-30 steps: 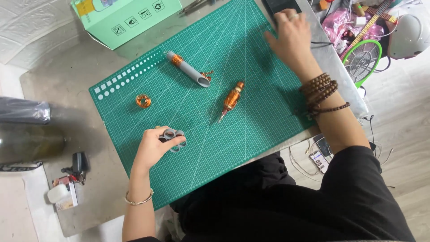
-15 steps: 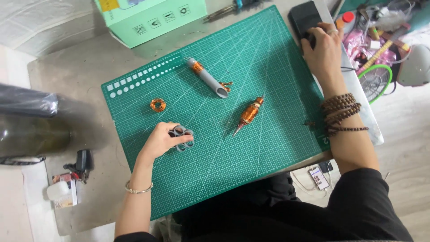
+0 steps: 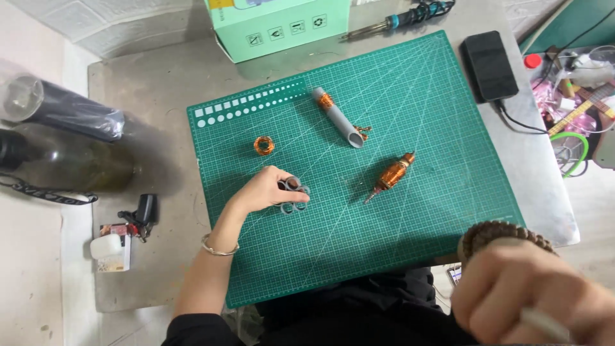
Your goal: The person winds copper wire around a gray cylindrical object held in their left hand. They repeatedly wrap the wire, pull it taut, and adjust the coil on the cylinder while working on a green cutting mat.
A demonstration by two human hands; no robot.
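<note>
On the green cutting mat [image 3: 410, 250], the left hand [image 3: 266, 190] stays where it was — its grip clamped on a small cluster of grey tubes [image 3: 293, 195], just below the copper coil ring [image 3: 263, 145]. Half a second ago the right hand [image 3: 528, 298] lay on the black box [image 3: 491, 65]; now it is drawn back near the camera, blurred, fingers curled around a thin pale stick [image 3: 544, 325].

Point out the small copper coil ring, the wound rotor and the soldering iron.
copper coil ring [image 3: 264, 145]: head view, on its winding.
wound rotor [image 3: 392, 174]: head view, on its copper-wound middle.
soldering iron [image 3: 402, 20]: head view, on its handle.
</note>
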